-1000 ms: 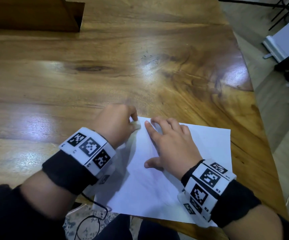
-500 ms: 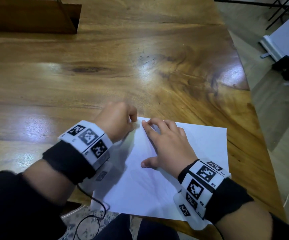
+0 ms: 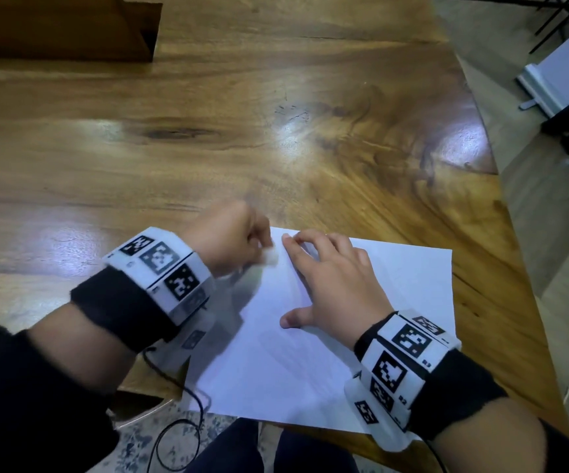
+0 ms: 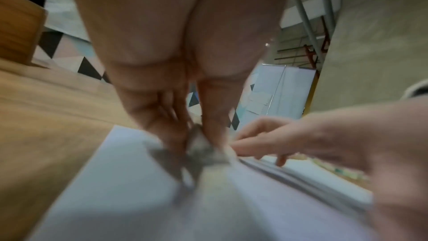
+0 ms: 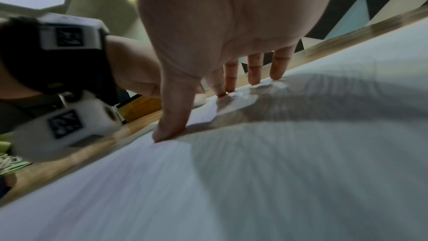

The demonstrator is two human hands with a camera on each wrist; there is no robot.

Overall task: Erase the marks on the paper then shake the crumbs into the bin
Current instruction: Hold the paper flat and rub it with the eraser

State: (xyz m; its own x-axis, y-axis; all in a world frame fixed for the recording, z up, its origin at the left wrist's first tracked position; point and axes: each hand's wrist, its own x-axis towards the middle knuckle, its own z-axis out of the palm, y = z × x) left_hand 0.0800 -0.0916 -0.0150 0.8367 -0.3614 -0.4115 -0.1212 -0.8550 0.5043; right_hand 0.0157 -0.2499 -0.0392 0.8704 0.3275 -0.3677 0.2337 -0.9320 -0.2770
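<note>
A white sheet of paper [image 3: 371, 339] lies on the wooden table [image 3: 208, 138] near its front edge. My left hand [image 3: 235, 240] pinches a small white eraser [image 3: 271, 257] and holds it against the paper's far left corner. In the left wrist view the eraser [image 4: 199, 146] sits blurred between thumb and fingers on the paper [image 4: 129, 180]. My right hand [image 3: 330, 285] lies spread on the sheet, fingertips and thumb pressing it flat; in the right wrist view the fingertips [image 5: 254, 80] touch the paper [image 5: 254, 180]. No marks show on the paper.
A wooden box [image 3: 61, 25] stands at the table's far left corner. The table's right edge [image 3: 501, 206] drops to a grey floor with a white board [image 3: 562, 83] and black stands. A black cable [image 3: 173, 414] hangs from my left wrist.
The left hand rubs the eraser back and forth at the paper's far left corner; it is motion-blurred now. The right hand keeps pressing the sheet in the same place.
</note>
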